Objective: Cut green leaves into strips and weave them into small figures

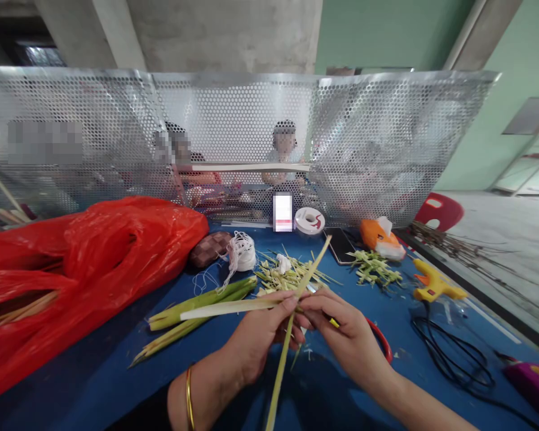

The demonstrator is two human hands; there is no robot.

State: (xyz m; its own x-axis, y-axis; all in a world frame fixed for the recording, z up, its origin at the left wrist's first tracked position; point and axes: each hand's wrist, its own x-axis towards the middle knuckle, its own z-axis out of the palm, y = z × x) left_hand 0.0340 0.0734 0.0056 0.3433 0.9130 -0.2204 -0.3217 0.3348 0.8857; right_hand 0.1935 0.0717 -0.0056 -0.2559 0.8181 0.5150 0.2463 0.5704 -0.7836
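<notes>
Yellow-green leaf strips (284, 359), two, crossed at the lower centre of the frame; left hand (260, 335), thumb and fingers pinching the strips near the crossing; right hand (341, 326), fingertips closed on the strips just beside; leaf scraps (269, 276), heaped, directly above the hands; green stalks (202, 304), left of centre; white string (242, 254), wound, just above the stalks; yellow glue gun (435, 288), right of frame; red plastic bag (108, 245), left edge
</notes>
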